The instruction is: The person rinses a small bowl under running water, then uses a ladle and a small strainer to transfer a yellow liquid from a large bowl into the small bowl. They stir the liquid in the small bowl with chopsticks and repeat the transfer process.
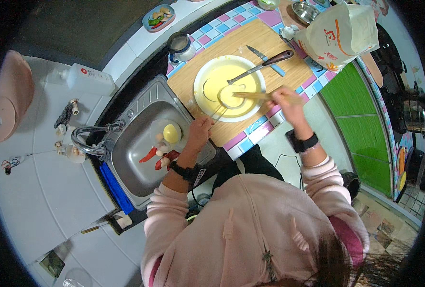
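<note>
A white bowl (198, 77) of pale yellow batter (216, 80) stands on a wooden cutting board (183, 84). My left hand (200, 130), at the bowl's near left side, grips the thin metal handle of a round utensil, apparently a strainer (230, 98). Its round head is over the batter, with some yellow mixture in it. Wooden chopsticks (252, 95) are in my right hand (288, 104), slightly blurred, their tips at the round head. A metal utensil with a dark wooden handle (279, 57) leans in the bowl across its far rim.
Behind the bowl lies a blue-handled knife (266, 60). A mug (182, 46) stands beyond the board, a large paper bag (336, 39) at right. The steel sink (126, 179) at left holds red peppers (148, 155) and a clear bowl with a yellow item (172, 133), under a faucet (81, 134).
</note>
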